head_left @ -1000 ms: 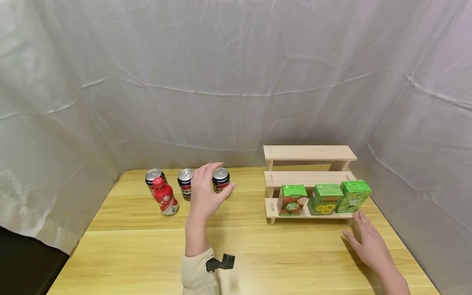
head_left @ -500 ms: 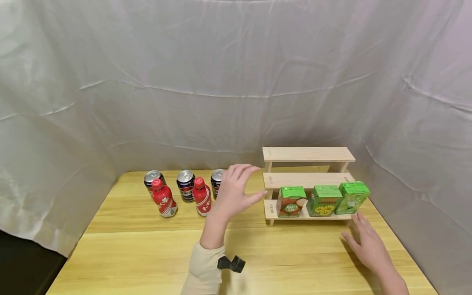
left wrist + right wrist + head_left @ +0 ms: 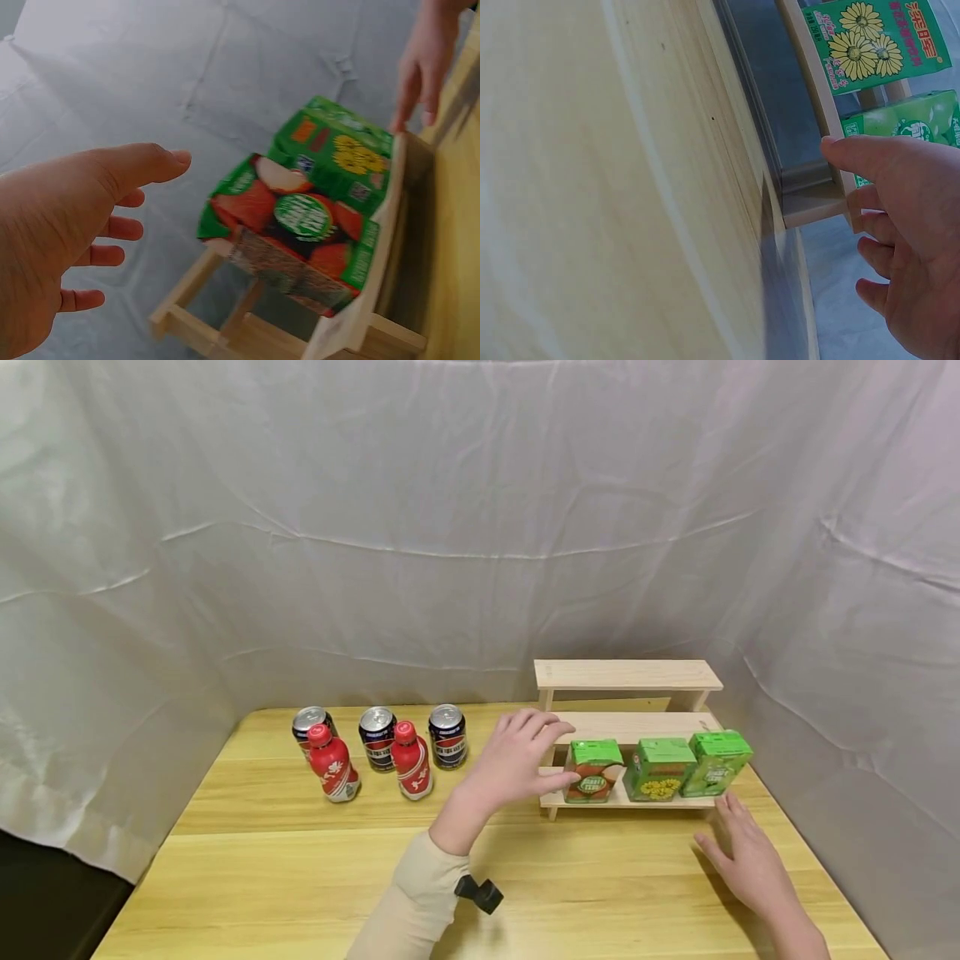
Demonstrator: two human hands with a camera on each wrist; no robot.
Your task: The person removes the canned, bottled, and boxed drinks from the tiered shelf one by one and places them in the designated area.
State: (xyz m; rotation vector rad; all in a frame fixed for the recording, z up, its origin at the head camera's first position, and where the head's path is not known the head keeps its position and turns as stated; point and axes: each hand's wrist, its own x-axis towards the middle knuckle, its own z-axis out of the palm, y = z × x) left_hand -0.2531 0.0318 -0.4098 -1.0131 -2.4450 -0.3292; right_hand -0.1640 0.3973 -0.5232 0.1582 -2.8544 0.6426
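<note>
- Cartons first: three green drink cartons stand in a row on the lowest step of the wooden rack (image 3: 628, 724) — the apple carton (image 3: 593, 770) at the left end, the flower carton (image 3: 660, 768) in the middle, and a third green carton (image 3: 716, 762) at the right end, turned a little askew.
- Rack: one stepped wooden rack with three levels, at the right rear of the bench (image 3: 300, 860); only the lowest level bears anything.
- Left hand (image 3: 513, 758): one hand hovering just left of the apple carton, grip spread wide with fingers fanned and thumb out, holding nothing. From the left wrist view the fingers sit near the carton's side, but whether they touch it cannot be told.
- Right hand (image 3: 746, 856): resting low on the bench just in front of the rack's right end, fingers straight and relaxed — nothing in its grip.
- Cans: three dark cans (image 3: 375, 737) with silver tops in a row at the left rear of the bench.
- Bottles: two red bottles (image 3: 411, 762) with red caps, standing upright just in front of the cans, well apart from the rack.
</note>
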